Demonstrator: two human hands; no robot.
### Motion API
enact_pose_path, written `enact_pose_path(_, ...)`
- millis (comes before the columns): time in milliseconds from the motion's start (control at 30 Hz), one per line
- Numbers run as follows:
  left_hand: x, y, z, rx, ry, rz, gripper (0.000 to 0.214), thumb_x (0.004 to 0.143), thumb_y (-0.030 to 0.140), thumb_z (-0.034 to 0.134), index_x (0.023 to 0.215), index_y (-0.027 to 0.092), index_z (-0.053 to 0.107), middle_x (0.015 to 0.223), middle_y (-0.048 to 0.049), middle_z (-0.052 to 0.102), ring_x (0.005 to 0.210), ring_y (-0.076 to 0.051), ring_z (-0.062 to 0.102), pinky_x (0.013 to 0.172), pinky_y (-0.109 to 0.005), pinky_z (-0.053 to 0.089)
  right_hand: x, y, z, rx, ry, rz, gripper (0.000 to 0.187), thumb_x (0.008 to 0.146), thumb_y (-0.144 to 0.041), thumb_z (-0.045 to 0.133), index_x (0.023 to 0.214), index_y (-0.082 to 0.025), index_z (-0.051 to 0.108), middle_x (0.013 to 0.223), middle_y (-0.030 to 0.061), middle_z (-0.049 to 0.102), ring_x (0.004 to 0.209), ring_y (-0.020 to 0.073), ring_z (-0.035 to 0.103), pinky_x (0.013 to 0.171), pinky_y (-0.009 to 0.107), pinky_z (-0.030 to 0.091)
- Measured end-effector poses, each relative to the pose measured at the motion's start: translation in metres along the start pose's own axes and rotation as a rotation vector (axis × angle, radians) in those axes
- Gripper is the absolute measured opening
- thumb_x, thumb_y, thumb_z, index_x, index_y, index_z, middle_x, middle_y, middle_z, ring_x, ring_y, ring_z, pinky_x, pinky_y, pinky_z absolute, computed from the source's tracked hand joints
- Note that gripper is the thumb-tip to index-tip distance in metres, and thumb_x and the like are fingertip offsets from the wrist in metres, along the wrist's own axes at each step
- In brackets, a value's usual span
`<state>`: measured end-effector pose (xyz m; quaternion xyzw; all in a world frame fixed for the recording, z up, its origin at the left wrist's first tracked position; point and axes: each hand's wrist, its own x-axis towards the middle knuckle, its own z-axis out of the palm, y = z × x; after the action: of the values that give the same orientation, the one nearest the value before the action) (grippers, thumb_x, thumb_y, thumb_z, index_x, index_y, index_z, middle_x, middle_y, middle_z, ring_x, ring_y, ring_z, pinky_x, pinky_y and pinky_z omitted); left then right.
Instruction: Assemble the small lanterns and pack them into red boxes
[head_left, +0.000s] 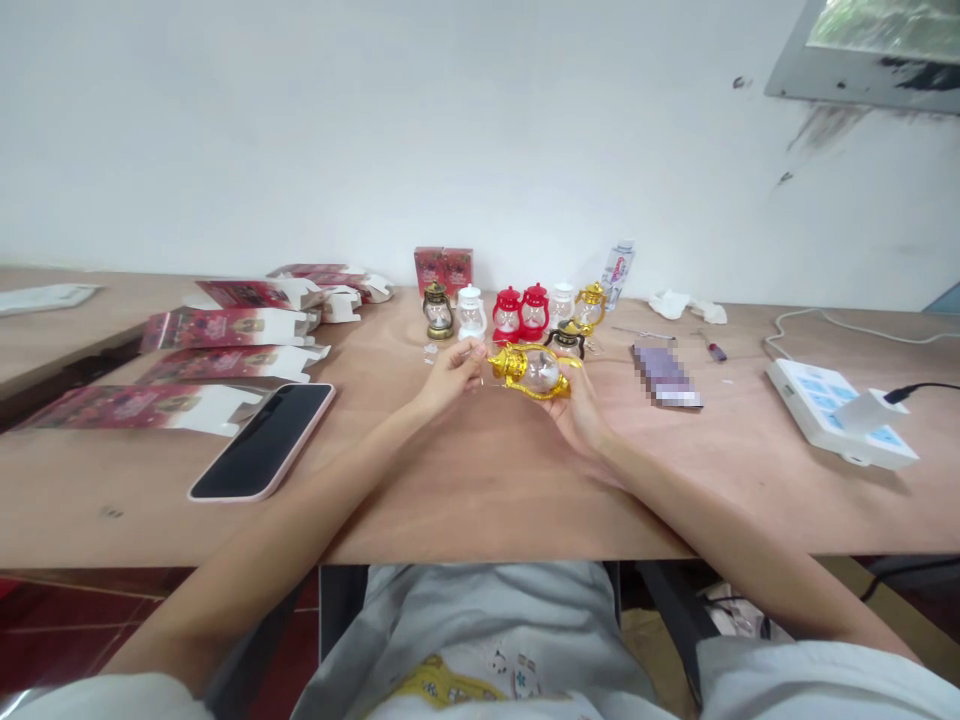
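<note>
In the head view a small gold lantern [536, 370] with a clear globe lies tilted on its side above the table, its top pointing left. My right hand [576, 405] is wrapped round its base end. My left hand [454, 375] is just left of the lantern's top, thumb and fingers pinched together; whatever is between them is too small to make out. Behind my hands stand a bronze lantern [437, 312], a white lantern [470, 312], two red lanterns [508, 315], another white lantern, another gold lantern [591, 306] and a dark lantern [567, 340].
Flattened red and white boxes [217, 362] spread over the left side, beside a phone [262, 443]. Two upright red boxes [443, 270] stand near the wall. To the right are a pixelated flat item [666, 375], a small screwdriver [715, 348], crumpled tissue [670, 304] and a power strip [814, 390].
</note>
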<state>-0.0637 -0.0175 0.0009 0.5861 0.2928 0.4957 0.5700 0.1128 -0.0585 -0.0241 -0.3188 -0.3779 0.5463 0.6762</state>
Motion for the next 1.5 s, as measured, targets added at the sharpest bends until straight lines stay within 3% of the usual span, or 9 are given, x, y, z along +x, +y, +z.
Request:
enact_pose_path(167, 0.001, -0.001, 0.000, 0.047, -0.010, 0.005, 0.037, 0.072, 0.048, 0.071, 0.069, 0.016, 0.052, 0.056, 0.0066, 0.037, 0.045, -0.003, 0.027, 0.041, -0.013, 0.020, -0.002, 0.000, 0.001, -0.008, -0.027, 0.020, 0.023, 0.076, -0.036, 0.060, 0.097, -0.028, 0.055, 0.097, -0.0041, 0.066, 0.089, 0.0157, 0.063, 0.078, 0.034, 0.057)
enact_pose_path(700, 0.007, -0.010, -0.008, 0.134, -0.014, 0.051, 0.048, 0.066, 0.061, 0.068, 0.073, 0.016, 0.053, 0.055, 0.0073, 0.035, 0.046, -0.003, 0.026, 0.042, -0.015, 0.020, -0.006, 0.001, 0.004, 0.058, 0.035, -0.026, 0.023, 0.073, -0.033, 0.065, 0.091, -0.029, 0.052, 0.093, -0.0070, 0.062, 0.083, 0.0106, 0.060, 0.075, 0.027, 0.055)
enact_pose_path(867, 0.005, -0.007, -0.006, 0.086, -0.001, 0.018, 0.042, 0.066, 0.051, 0.074, 0.070, 0.017, 0.051, 0.055, 0.0081, 0.031, 0.045, -0.003, 0.025, 0.041, -0.015, 0.018, -0.006, -0.001, 0.002, 0.010, -0.007, -0.068, 0.024, 0.073, -0.035, 0.064, 0.093, -0.030, 0.052, 0.098, -0.0057, 0.061, 0.087, 0.0118, 0.059, 0.076, 0.028, 0.054)
enact_pose_path(1000, 0.003, -0.002, -0.004, 0.045, -0.005, -0.097, 0.035, 0.065, 0.041, 0.076, 0.071, 0.017, 0.051, 0.053, 0.0089, 0.031, 0.042, -0.002, 0.024, 0.041, -0.015, 0.016, -0.007, -0.001, 0.001, -0.027, -0.009, -0.102, 0.025, 0.073, -0.035, 0.063, 0.094, -0.030, 0.050, 0.098, -0.0060, 0.059, 0.085, 0.0112, 0.057, 0.076, 0.028, 0.053)
enact_pose_path(1167, 0.007, 0.014, -0.015, 0.046, 0.114, -0.162, 0.031, 0.059, 0.033, 0.078, 0.066, 0.015, 0.054, 0.050, 0.0081, 0.038, 0.040, -0.001, 0.025, 0.040, -0.015, 0.015, -0.010, 0.000, 0.004, -0.031, -0.003, -0.082, 0.032, 0.066, -0.030, 0.069, 0.089, -0.029, 0.047, 0.091, -0.0073, 0.055, 0.080, 0.0101, 0.056, 0.072, 0.026, 0.052)
enact_pose_path(1267, 0.011, 0.031, -0.024, 0.122, 0.231, -0.079, 0.031, 0.056, 0.032, 0.079, 0.060, 0.014, 0.054, 0.050, 0.0050, 0.048, 0.040, -0.002, 0.031, 0.040, -0.017, 0.019, -0.011, 0.001, 0.004, -0.100, -0.001, -0.048, 0.038, 0.060, -0.028, 0.074, 0.087, -0.028, 0.048, 0.085, -0.0073, 0.054, 0.077, 0.0105, 0.055, 0.069, 0.024, 0.049)
enact_pose_path(1367, 0.005, 0.054, -0.020, 0.327, 0.297, 0.116, 0.030, 0.060, 0.038, 0.077, 0.064, 0.014, 0.059, 0.055, 0.0014, 0.058, 0.046, -0.006, 0.044, 0.046, -0.019, 0.032, -0.010, 0.003, 0.003, -0.260, -0.006, -0.064, 0.041, 0.056, -0.029, 0.078, 0.086, -0.026, 0.050, 0.082, -0.0068, 0.055, 0.075, 0.0104, 0.053, 0.067, 0.022, 0.045)
enact_pose_path(1433, -0.010, 0.071, -0.009, 0.542, 0.188, 0.298, 0.028, 0.070, 0.042, 0.070, 0.068, 0.015, 0.064, 0.065, -0.0016, 0.065, 0.058, -0.010, 0.055, 0.055, -0.022, 0.041, -0.008, 0.005, 0.002, -0.329, -0.014, -0.072, 0.044, 0.053, -0.029, 0.081, 0.085, -0.024, 0.050, 0.082, -0.0063, 0.056, 0.075, 0.0106, 0.052, 0.066, 0.022, 0.043)
enact_pose_path(1500, -0.030, 0.087, 0.005, 0.804, -0.121, 0.441, 0.024, 0.078, 0.041, 0.063, 0.071, 0.018, 0.069, 0.074, -0.0029, 0.070, 0.069, -0.014, 0.061, 0.064, -0.026, 0.046, -0.006, 0.006, 0.000, -0.339, -0.011, -0.069, 0.047, 0.050, -0.030, 0.082, 0.083, -0.024, 0.049, 0.079, -0.0064, 0.056, 0.073, 0.0112, 0.052, 0.065, 0.023, 0.043)
